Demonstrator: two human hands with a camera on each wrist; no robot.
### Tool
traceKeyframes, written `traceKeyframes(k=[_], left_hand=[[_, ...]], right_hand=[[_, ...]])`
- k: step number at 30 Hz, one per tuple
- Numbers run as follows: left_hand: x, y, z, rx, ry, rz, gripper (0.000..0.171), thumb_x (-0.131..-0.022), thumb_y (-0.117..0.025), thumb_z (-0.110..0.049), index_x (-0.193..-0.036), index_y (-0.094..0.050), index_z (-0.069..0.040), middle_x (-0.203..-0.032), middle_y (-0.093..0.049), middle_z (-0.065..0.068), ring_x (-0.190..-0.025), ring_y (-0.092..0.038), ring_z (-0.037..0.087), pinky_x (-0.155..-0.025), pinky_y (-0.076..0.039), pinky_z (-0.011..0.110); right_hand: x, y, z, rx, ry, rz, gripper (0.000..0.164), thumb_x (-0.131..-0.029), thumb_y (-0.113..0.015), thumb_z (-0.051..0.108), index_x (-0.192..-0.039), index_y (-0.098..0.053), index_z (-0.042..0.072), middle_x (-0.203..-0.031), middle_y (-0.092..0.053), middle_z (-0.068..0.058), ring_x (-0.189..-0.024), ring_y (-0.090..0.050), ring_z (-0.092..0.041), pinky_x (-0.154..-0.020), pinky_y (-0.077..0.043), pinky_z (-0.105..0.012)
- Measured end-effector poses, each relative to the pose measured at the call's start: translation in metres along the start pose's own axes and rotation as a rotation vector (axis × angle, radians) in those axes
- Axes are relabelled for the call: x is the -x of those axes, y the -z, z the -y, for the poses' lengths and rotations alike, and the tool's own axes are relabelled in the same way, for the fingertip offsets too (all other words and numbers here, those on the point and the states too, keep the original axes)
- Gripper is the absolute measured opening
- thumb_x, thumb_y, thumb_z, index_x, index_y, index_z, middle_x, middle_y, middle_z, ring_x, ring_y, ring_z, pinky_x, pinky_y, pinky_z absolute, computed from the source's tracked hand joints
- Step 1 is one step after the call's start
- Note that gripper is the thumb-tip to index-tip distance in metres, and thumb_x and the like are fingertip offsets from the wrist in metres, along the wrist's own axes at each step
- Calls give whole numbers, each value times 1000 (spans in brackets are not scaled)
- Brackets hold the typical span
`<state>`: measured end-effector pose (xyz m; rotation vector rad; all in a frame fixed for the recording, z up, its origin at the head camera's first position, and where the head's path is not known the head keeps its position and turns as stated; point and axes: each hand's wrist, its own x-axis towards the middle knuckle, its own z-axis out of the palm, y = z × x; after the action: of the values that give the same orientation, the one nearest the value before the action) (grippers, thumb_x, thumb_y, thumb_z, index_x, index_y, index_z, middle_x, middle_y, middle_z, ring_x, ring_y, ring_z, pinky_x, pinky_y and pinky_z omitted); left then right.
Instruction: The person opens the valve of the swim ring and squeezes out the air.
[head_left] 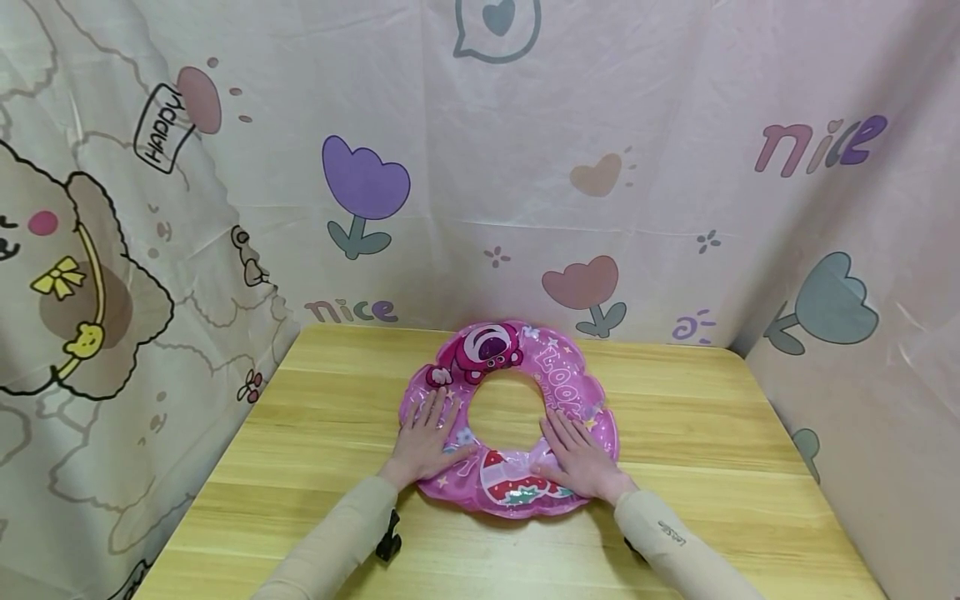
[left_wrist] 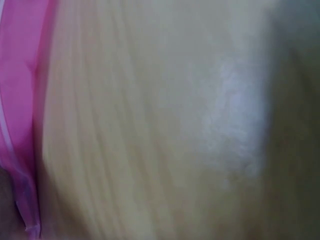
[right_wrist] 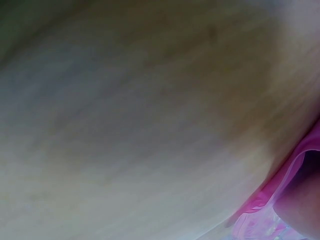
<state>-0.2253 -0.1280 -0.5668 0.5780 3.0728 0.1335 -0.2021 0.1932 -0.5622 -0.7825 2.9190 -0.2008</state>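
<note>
A pink inflatable swim ring (head_left: 517, 492), printed with a bear, strawberries and lettering, lies flat on the wooden table. My left hand (head_left: 426, 442) rests on its left side with the fingers straight and spread. On the lower right side of the ring, my right hand (head_left: 581, 458) lies palm down, fingers extended. The left wrist view catches only the ring's pink edge (left_wrist: 20, 85) at its left border. In the right wrist view the ring's rim (right_wrist: 265, 200) shows at the lower right beside part of the hand (right_wrist: 302, 205).
The wooden table (head_left: 300, 433) extends around the ring on every side. A printed cloth backdrop (head_left: 480, 167) with flowers and words hangs behind the table and along both sides. Under the left sleeve sits a small black strap piece (head_left: 389, 540).
</note>
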Motion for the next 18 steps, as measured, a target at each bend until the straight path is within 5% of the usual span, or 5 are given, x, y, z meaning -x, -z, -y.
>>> traceKeyframes(k=[10,18], left_hand=[[-2,-10,4,14,-12,-40,98,-92,-39,-78,-163,-15,-15,-170,-7,16,-158,-9,37,-128,-4,59],[-3,-8,3,11,-7,-2,98,-92,-39,-78,-163,-12,-16,-171,-3,15,-159,-5,37,-129,-2,57]], right_hand=[[0,1,1,6,5,-15,88,-98,-46,64,-160,-23,5,-170,-14,-16,-158,-16,-34,-129,-16,-52],[0,3,1,6,8,3,87,-100,-44,64,-160,-21,5,-170,-12,-17,-158,-14,-34,-129,-13,-52]])
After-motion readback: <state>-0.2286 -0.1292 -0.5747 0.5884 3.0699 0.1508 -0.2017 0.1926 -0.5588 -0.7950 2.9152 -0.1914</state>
